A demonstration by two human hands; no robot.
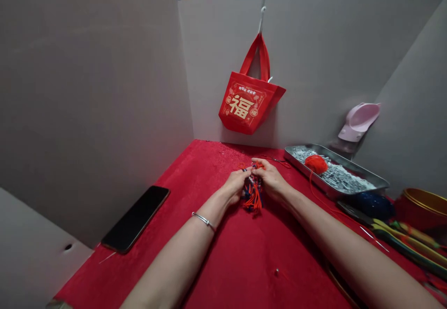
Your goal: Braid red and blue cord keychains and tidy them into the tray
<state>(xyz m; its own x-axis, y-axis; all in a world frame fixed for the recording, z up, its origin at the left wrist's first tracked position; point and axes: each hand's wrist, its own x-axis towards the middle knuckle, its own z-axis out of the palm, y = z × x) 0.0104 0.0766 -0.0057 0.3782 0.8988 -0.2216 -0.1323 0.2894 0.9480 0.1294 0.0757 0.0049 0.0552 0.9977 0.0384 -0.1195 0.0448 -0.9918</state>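
Both hands meet over the middle of the red cloth, fingers closed around a small bundle of orange and dark blue yarn (253, 197). My left hand (237, 184), with a silver bangle on its wrist, pinches the bundle from the left. From the right, my right hand (272, 178) grips its upper part between thumb and fingers. Loose orange and blue strand ends hang below the fingertips toward me. How the strands are joined at the top is hidden by the fingers. Just behind the right hand lie scissors (281, 161) with orange-red handles.
A metal tray (370, 180) of silver nails or pins holds an orange yarn ball (316, 164). Right of it are a dark blue ball (372, 205), yellow-handled pliers (408, 237) and a red-gold tub (419, 206). A phone (136, 218) lies left. A red bag (244, 104) hangs behind.
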